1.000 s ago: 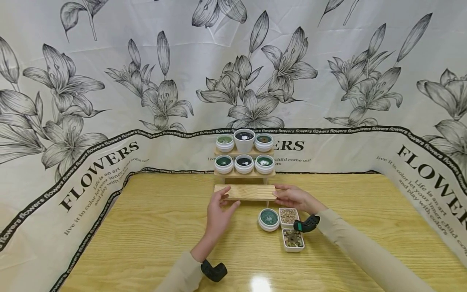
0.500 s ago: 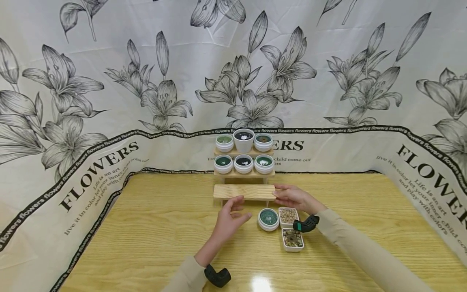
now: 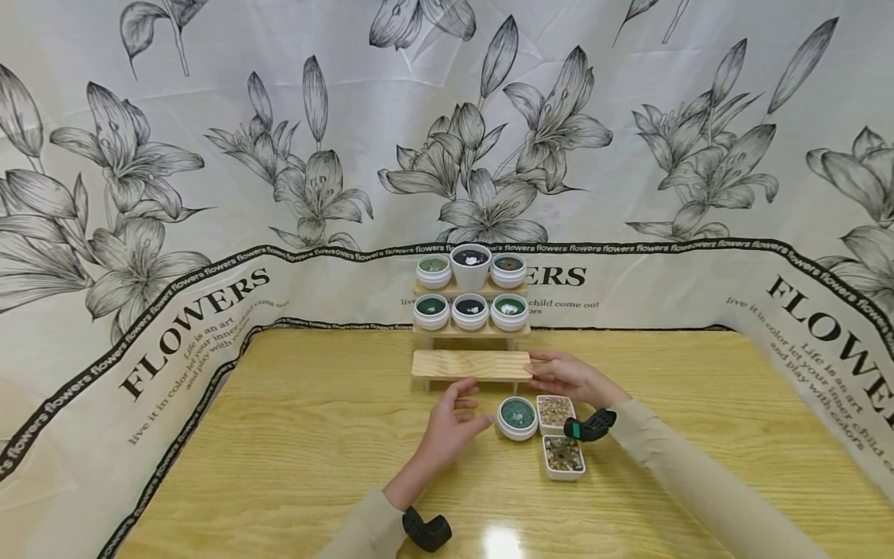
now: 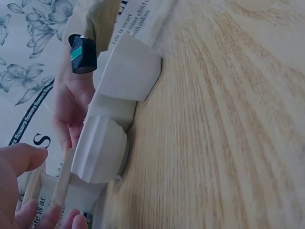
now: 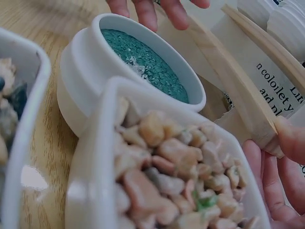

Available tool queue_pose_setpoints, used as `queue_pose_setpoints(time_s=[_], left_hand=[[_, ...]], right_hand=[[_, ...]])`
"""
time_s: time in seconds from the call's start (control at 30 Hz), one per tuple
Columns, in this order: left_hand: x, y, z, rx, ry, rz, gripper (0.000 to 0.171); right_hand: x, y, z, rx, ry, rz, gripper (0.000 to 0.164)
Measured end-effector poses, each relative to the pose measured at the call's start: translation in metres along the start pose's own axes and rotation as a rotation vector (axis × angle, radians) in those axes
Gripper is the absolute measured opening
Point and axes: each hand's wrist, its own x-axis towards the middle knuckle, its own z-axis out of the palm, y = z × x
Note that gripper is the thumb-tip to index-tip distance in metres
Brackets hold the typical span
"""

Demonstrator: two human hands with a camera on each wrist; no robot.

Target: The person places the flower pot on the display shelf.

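A tiered wooden stand has a bare lowest board (image 3: pixel 471 365) at the middle of the head view. My right hand (image 3: pixel 569 378) pinches the right end of that board between thumb and fingers, which the right wrist view also shows. Just below the board's front edge, my left hand (image 3: pixel 452 428) has its fingers spread and holds nothing. Its thumb comes close to a round white pot (image 3: pixel 518 419) filled with green material (image 5: pixel 143 64); whether they touch I cannot tell. To the pot's right stands a square white pot of tan pebbles (image 3: pixel 555 411).
Another square pot, with darker stones (image 3: pixel 563 458), stands nearer on the wooden table (image 3: pixel 300 442). The stand's upper tiers carry several white pots, including a taller white cup (image 3: pixel 470 268). Behind them hangs a flower-printed cloth (image 3: pixel 335 287).
My left hand has left the left end of the lowest board and moved right and nearer, toward the round pot. The right hand keeps its hold on the board's right end.
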Motion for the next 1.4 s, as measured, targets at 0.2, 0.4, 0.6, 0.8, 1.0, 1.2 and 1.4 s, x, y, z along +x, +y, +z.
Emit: queue_pose_setpoints(time_s=[0.2,0.4,0.6,0.8,1.0,1.2,1.4], left_hand=[[0.003,-0.002,0.006,0.036,-0.044,0.000,0.061],[0.006,-0.002,0.013,0.070,-0.086,-0.029,0.062],[0.007,-0.004,0.020,0.091,-0.100,-0.019,0.063],[0.009,-0.008,0.025,0.099,-0.112,-0.023,0.064],[0.010,-0.009,0.030,0.088,-0.113,-0.034,0.068],[0.012,-0.012,0.036,0.097,-0.105,-0.011,0.070],[0.012,-0.013,0.041,0.076,-0.099,0.003,0.070]], right_hand=[[0.001,-0.003,-0.003,0.011,-0.039,0.013,0.066],[0.003,-0.003,-0.005,0.030,-0.060,0.035,0.067],[0.002,-0.007,-0.005,0.032,-0.055,0.042,0.067],[0.003,-0.008,-0.004,0.039,-0.046,0.042,0.066],[0.004,-0.008,-0.003,0.049,-0.020,0.052,0.069],[0.006,-0.008,-0.003,0.036,-0.012,0.052,0.068],[0.005,-0.008,-0.001,0.007,0.007,0.039,0.068]])
